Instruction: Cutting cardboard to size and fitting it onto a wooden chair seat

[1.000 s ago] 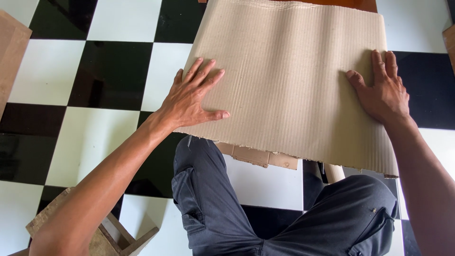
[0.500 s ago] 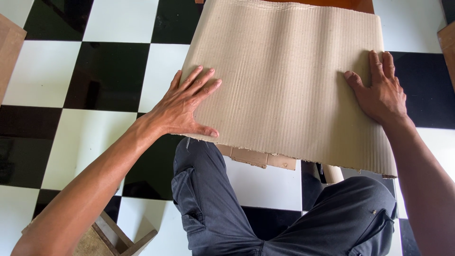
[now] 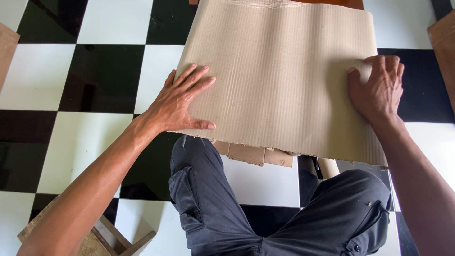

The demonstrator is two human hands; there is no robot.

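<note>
your left hand (image 3: 182,102) lies flat, fingers spread, on the near-left edge of the corrugated cardboard sheet (image 3: 279,71); your right hand (image 3: 379,90) presses its right edge, fingers together. neither clamps it. the sheet's ribs run away from you, above your knees.

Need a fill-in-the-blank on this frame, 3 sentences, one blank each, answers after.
1. Both hands, the left hand and the right hand, lie flat on a large tan sheet of corrugated ____.
2. The floor is tiled in a black and ____ checker pattern.
3. The corner of a wooden stool shows at the lower ____ of the picture.

Missing words: cardboard; white; left
</note>
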